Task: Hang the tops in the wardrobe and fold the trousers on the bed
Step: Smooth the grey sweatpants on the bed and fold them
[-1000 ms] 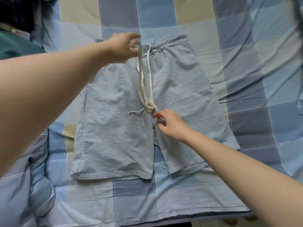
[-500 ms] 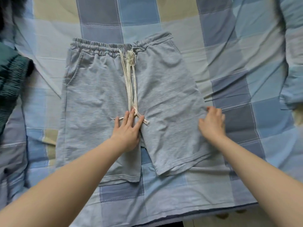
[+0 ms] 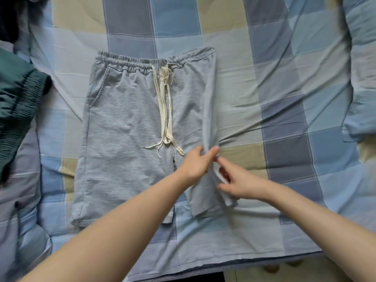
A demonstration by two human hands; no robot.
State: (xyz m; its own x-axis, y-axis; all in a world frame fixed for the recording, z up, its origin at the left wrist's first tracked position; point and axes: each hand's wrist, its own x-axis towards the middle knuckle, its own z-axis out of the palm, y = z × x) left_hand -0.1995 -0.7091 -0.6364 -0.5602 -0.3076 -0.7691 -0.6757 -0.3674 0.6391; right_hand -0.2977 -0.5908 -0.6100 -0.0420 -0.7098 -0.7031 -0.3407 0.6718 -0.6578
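Note:
Grey shorts (image 3: 126,127) with an elastic waistband and a cream drawstring (image 3: 165,110) lie waistband-away on the checked bed cover (image 3: 284,98). Their left leg is flat. The right leg's outer edge is lifted into a narrow upright ridge folding toward the middle. My left hand (image 3: 196,163) pinches that raised edge near the crotch, thumb and fingers closed on the cloth. My right hand (image 3: 237,183) grips the same edge lower down, close to the hem, with cloth running between its fingers.
A dark green garment (image 3: 18,102) with a gathered band lies bunched at the left edge of the bed. A blue pillow or rolled quilt (image 3: 362,78) sits along the right side. The near edge of the bed (image 3: 203,269) runs just below my forearms.
My left hand moved from the drawstring ends to the right leg's edge. My right hand came inward, and the right leg's outer edge has lifted off the bed into a fold.

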